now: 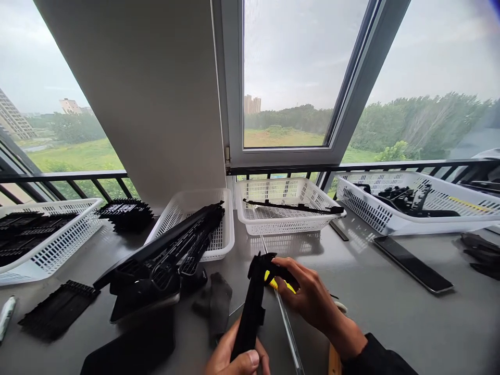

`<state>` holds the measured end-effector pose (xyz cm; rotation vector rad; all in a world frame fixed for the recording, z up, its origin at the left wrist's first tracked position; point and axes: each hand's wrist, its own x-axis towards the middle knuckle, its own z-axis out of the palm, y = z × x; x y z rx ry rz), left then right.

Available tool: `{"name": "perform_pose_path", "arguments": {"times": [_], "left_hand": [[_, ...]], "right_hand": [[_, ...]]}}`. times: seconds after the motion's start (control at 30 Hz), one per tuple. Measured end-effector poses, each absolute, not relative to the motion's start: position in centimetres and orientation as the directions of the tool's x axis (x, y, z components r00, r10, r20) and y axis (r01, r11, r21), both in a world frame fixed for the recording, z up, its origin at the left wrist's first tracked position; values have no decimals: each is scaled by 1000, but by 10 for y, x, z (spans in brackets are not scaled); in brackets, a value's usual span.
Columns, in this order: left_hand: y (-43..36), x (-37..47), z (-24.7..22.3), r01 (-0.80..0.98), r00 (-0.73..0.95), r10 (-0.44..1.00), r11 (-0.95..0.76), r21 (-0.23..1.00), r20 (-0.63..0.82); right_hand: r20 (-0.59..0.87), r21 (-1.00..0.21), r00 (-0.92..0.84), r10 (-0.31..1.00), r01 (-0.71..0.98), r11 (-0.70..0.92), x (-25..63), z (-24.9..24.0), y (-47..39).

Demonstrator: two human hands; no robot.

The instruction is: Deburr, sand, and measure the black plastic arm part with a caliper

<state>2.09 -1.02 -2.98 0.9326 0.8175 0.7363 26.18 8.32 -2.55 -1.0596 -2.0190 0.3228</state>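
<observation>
At the bottom centre, my left hand (pixel 239 359) is wrapped round the lower end of a long black plastic part (pixel 252 307), thumb on top. The part is tilted up and away, with small tabs at its far end. My right hand (pixel 314 299) is closed, thumb and fingers gripping a dark curved piece at that far end; I cannot tell whether it is joined to the long part. Behind these fingers shows something yellow (pixel 287 284), mostly hidden. A thin, shiny straight strip (pixel 288 333) runs along the table beneath my hands.
White plastic baskets (pixel 250 226) line the window side. One holds long black trim parts (pixel 183 234) that jut out over the table (pixel 390 323). A black flat slab (pixel 414 264) lies right; a ribbed black panel (pixel 58 310) and white marker (pixel 7 315) lie left.
</observation>
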Motion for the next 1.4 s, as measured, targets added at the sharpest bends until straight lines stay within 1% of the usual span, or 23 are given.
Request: {"name": "perform_pose_path", "arguments": {"times": [0.13,0.3,0.43,0.53,0.8,1.03,1.23,1.4], "left_hand": [[-10,22,-30,-186,494,829,397,899,-263],[-7,22,-36,-197,545,813,359,912,-203],[-8,22,-37,-211,539,807,406,889,-240],[-9,25,-41,-258,540,809,423,869,-234],[-9,31,-51,-336,543,809,453,825,-223],[-8,32,-66,-374,566,797,477,795,-212],[-9,31,-60,-345,532,809,477,808,-251],[-10,34,-56,-332,558,792,486,808,-248]], "right_hand": [[533,-550,-326,781,568,613,263,-21,82],[523,-558,-329,786,566,607,264,-25,84],[498,-578,-338,799,557,596,265,-30,85],[470,-589,-332,818,572,570,265,-32,85],[416,-615,-214,884,649,447,265,-34,85],[442,-654,-235,866,576,490,263,-30,84],[422,-634,-270,866,595,494,262,-30,84],[405,-637,-259,877,608,474,261,-31,82]]}}
